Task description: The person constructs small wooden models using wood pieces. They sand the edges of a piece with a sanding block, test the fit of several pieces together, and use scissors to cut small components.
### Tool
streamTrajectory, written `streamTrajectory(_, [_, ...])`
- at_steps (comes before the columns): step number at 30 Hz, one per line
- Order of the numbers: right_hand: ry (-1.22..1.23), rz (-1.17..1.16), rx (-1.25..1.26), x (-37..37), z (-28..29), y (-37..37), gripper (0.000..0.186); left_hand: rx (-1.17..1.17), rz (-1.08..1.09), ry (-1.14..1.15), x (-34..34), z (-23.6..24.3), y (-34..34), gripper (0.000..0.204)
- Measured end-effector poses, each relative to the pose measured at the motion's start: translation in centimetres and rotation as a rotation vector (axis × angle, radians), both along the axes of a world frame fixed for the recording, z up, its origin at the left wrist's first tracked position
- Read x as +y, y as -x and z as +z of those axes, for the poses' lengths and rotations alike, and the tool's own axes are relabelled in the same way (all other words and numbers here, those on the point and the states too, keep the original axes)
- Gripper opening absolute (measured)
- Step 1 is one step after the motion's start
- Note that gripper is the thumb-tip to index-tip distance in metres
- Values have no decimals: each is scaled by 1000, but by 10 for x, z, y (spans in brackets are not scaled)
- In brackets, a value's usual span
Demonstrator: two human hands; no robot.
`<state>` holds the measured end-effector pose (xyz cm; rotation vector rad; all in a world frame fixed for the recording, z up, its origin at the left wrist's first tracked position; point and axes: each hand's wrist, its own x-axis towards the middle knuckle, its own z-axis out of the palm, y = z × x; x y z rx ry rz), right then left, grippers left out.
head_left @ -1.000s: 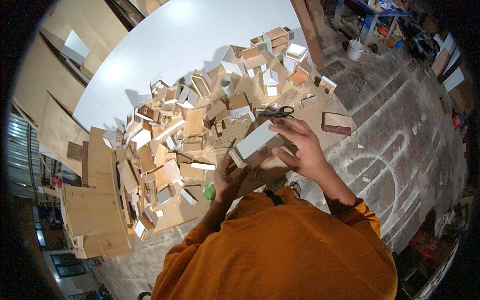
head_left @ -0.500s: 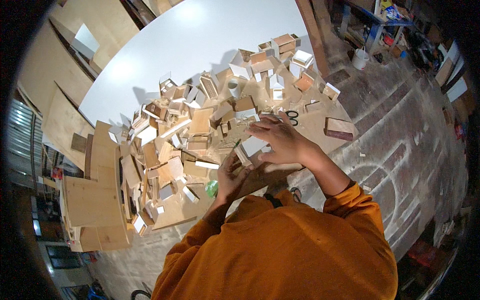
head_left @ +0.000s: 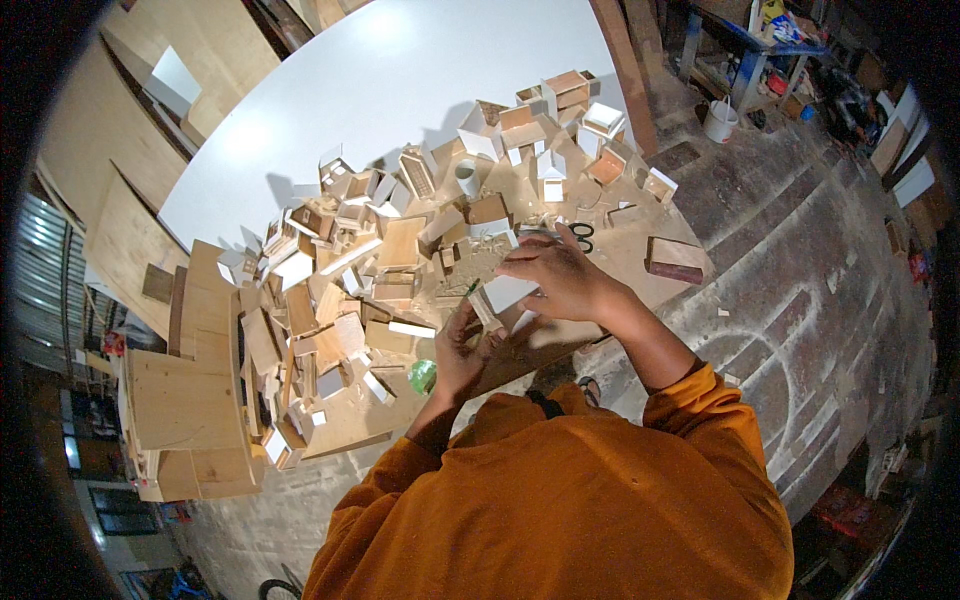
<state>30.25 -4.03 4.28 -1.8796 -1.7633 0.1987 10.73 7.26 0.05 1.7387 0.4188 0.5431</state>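
No lettering, numbers or signs can be read on anything in view.

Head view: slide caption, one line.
Left hand holding a white-topped block, right hand over its other end, at a table crowded with wooden pieces.

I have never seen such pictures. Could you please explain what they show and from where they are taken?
There is no robot here, only a person's bare hands. A wide fisheye camera on the person's head looks down, so straight edges bend. The left hand and right hand hold a white-faced, box-like piece between them. On the table lie many small wooden and white pieces, with a pale cup-shaped thing and dark-handled scissors.
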Motion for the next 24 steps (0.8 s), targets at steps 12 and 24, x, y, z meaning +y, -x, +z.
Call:
streamTrajectory(12, [-50, -13, 14, -3, -2, 0, 52, 50, 17, -68, 1, -5, 0, 54])
streamTrajectory(24, [-160, 49, 65, 1, -13, -5, 49, 37, 14, -46, 5, -12, 2, 58])
